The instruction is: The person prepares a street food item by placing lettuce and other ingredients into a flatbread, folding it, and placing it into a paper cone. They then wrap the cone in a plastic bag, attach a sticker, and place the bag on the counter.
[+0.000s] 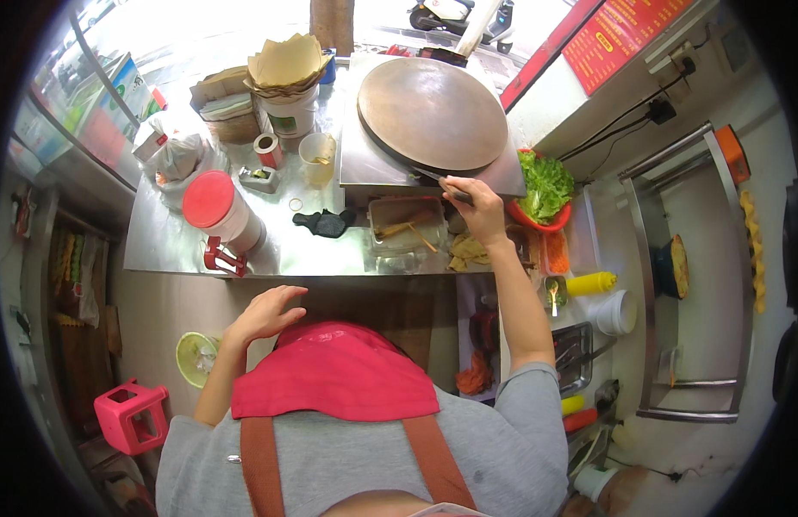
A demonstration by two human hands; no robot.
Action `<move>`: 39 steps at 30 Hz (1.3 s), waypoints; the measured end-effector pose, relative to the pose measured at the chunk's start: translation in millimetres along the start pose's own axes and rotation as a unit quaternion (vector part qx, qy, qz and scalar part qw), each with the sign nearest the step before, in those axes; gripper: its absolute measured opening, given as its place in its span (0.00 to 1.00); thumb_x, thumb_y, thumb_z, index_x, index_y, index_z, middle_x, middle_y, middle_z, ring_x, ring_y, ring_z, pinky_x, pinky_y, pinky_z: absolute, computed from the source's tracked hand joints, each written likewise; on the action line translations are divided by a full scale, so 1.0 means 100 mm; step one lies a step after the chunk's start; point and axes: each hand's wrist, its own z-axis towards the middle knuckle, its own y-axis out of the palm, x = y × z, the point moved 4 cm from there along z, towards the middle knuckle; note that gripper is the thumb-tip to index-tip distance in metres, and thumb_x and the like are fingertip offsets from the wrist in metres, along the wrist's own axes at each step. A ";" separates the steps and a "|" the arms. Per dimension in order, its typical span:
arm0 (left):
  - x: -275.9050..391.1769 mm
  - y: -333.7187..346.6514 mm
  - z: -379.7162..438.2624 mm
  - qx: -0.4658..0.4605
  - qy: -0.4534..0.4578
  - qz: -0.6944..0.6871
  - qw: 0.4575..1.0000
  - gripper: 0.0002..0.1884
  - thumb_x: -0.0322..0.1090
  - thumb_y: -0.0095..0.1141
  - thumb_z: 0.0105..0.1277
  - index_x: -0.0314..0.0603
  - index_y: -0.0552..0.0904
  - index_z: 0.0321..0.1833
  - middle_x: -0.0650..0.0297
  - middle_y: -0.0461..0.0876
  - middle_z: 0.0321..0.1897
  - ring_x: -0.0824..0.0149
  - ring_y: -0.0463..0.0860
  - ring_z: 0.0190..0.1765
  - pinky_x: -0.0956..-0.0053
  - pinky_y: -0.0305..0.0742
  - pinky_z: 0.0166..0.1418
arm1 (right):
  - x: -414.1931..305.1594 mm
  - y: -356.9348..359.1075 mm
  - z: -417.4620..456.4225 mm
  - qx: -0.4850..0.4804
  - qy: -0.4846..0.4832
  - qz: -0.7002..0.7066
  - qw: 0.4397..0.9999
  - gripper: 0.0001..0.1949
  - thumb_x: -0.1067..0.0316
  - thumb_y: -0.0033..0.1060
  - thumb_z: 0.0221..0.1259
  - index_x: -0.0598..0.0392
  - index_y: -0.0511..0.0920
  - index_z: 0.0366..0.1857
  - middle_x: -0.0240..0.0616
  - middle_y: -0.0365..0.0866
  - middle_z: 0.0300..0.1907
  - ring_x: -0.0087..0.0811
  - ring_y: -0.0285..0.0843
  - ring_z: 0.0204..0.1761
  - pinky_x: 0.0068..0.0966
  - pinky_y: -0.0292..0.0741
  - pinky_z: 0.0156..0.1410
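My right hand (480, 213) grips the wooden handle of a metal scraper or spatula (458, 191). Its blade reaches the near edge of a round griddle plate (433, 113), over the steel top beneath it; whether it touches is hard to tell. The plate's surface is bare and brownish. Below this hand lie a folded yellow cloth (469, 252) and a clear plastic tub (405, 226) with wooden sticks in it. My left hand (268, 313) hangs in the air before the counter's front edge, fingers apart, holding nothing. Closest to it is the dark red handle (223, 257) beside a red-lidded container (209, 199).
On the counter (286, 258) stand a bucket of brown paper bags (286, 77), a tape dispenser (258, 179), a clear measuring cup (317, 158) and a black cloth item (324, 223). To the right are lettuce (542, 187) in a red basket, a yellow squeeze bottle (591, 283) and a wall shelf (638, 271).
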 end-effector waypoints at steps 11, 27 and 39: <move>-0.16 0.05 -0.19 0.015 -0.026 -0.003 1.000 0.23 0.41 0.56 0.63 0.41 0.74 0.59 0.52 0.77 0.54 0.52 0.75 0.58 0.63 0.70 0.61 | -0.06 -0.15 -0.02 -0.108 0.012 0.028 0.994 0.12 0.71 0.67 0.53 0.53 0.81 0.42 0.37 0.84 0.40 0.34 0.83 0.43 0.28 0.78 0.47; -0.33 -0.22 0.12 -0.044 0.016 0.003 0.999 0.23 0.42 0.57 0.64 0.41 0.75 0.60 0.51 0.77 0.55 0.53 0.77 0.56 0.65 0.73 0.57 | -0.06 0.05 0.05 -0.111 0.089 0.013 0.990 0.09 0.65 0.67 0.56 0.55 0.80 0.38 0.36 0.85 0.36 0.29 0.84 0.38 0.24 0.78 0.42; 0.15 -0.63 0.98 -0.066 0.102 0.039 0.992 0.22 0.44 0.56 0.64 0.41 0.74 0.58 0.51 0.78 0.53 0.50 0.76 0.57 0.61 0.71 0.58 | 1.97 -0.85 -0.05 0.441 0.502 0.435 0.603 0.15 0.55 0.46 0.71 0.57 0.77 0.37 0.39 0.84 0.36 0.32 0.83 0.38 0.30 0.82 0.44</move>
